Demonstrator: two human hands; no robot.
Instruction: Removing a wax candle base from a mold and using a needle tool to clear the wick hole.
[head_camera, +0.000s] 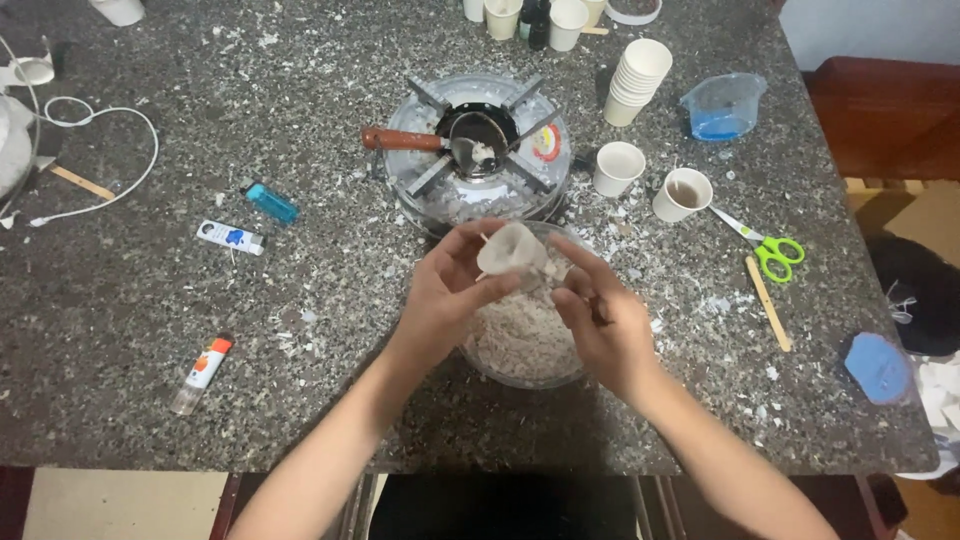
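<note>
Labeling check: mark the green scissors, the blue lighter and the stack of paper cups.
green scissors (778, 252), head view, on the green handles.
blue lighter (271, 202), head view, mid-body.
stack of paper cups (636, 82), head view, mid-stack.

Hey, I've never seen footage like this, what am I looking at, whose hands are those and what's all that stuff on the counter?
This single picture comes from a camera worn on a person's head, looking down at their own bare hands. The left hand holds a pale whitish lump over a clear bowl of white flakes; the right hand is beside it, fingers at the lump. They work at a speckled stone counter. Behind the bowl sits a small burner with a spoon resting across it. Around lie paper cups, green scissors, a blue lighter and a glue stick.
</note>
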